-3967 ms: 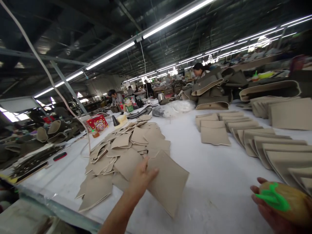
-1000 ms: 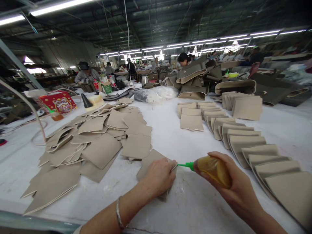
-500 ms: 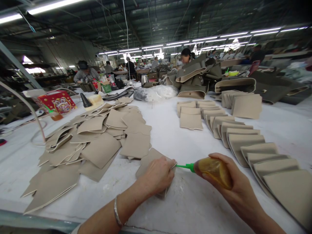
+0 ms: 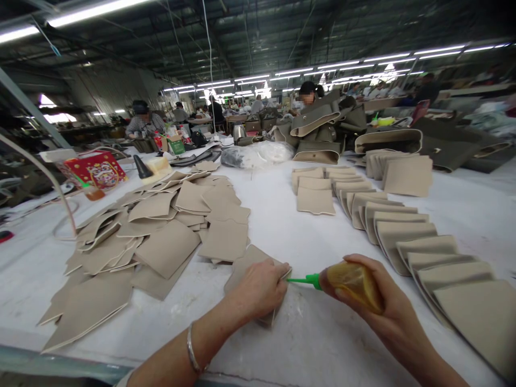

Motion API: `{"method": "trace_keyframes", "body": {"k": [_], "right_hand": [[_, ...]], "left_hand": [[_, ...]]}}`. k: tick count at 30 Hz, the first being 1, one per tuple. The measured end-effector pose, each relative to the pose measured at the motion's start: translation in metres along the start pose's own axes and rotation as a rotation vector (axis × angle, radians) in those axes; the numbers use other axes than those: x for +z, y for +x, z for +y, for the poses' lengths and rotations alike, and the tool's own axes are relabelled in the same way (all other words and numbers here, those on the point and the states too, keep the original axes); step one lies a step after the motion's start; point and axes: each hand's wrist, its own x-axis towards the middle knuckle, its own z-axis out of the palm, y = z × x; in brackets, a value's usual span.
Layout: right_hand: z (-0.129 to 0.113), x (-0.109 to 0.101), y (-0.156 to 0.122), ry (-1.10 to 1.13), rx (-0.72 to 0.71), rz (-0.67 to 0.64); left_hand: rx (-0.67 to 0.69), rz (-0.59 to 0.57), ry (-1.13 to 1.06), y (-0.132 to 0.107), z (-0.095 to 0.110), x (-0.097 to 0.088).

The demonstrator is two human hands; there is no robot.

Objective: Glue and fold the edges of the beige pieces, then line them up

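Under my left hand [image 4: 262, 287] lies a beige leather-like piece [image 4: 245, 263], its right edge pinched by my fingers. Much of it is covered by the hand. My right hand [image 4: 382, 306] is wrapped round a squeeze bottle [image 4: 352, 282] of amber liquid, tilted almost level. Its thin green nozzle [image 4: 302, 280] points left, and the tip is at the right edge of the piece, close to my left fingertips. Whether the tip touches the edge, I cannot tell.
Loose beige pieces [image 4: 169, 247] are heaped on the left of the white table [image 4: 266, 204]. Folded beige pieces [image 4: 407, 242] stand in an overlapping row on the right. Dark bags [image 4: 318, 121], a clear plastic bag [image 4: 258, 156] and a red box [image 4: 97, 169] stand farther back. Co-workers sit beyond.
The bottle's nozzle tip has slid slightly toward me and left along the piece's edge. My left hand keeps its place on the piece.
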Motion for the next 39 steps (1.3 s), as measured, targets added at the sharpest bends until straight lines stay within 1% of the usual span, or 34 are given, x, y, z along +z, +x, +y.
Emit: {"method": "trace_keyframes", "body": {"k": [3, 5, 10, 12, 14, 17, 20, 22, 24, 26, 31, 36, 39], "right_hand": [[0.0, 0.002, 0.0, 0.008, 0.042, 0.039], [-0.002, 0.003, -0.002, 0.018, 0.067, 0.039], [-0.004, 0.003, -0.008, 0.132, 0.162, -0.058], [-0.004, 0.003, -0.007, 0.149, 0.18, -0.046], [-0.005, 0.003, -0.007, 0.134, 0.194, -0.004], [-0.012, 0.006, -0.012, 0.136, 0.225, 0.012], [-0.021, 0.009, -0.019, 0.194, 0.274, -0.041], [-0.024, 0.009, -0.021, 0.199, 0.283, -0.031], [-0.022, 0.008, -0.021, 0.161, 0.26, 0.011], [-0.02, 0.008, -0.021, 0.133, 0.244, 0.023], [-0.025, 0.012, -0.03, 0.237, 0.291, -0.047], [-0.031, 0.014, -0.033, 0.22, 0.332, -0.011], [-0.032, 0.013, -0.034, 0.272, 0.342, -0.058]], "left_hand": [[0.0, -0.019, -0.004, -0.001, 0.0, -0.003], [0.001, -0.023, -0.013, -0.002, 0.0, -0.003], [0.009, -0.027, -0.081, -0.004, -0.002, -0.003], [0.017, -0.038, -0.103, -0.005, -0.003, -0.005], [0.02, -0.047, -0.115, -0.005, -0.004, -0.006], [0.017, -0.05, -0.125, -0.005, -0.004, -0.007], [0.013, -0.037, -0.133, -0.006, -0.005, -0.005], [0.012, -0.027, -0.136, -0.006, -0.005, -0.004], [0.009, -0.021, -0.136, -0.007, -0.005, -0.003], [0.004, -0.02, -0.141, -0.007, -0.006, -0.002], [0.004, -0.011, -0.172, -0.007, -0.01, 0.002], [0.012, 0.009, -0.193, -0.007, -0.011, 0.005], [0.007, 0.007, -0.179, -0.007, -0.01, 0.004]]}}
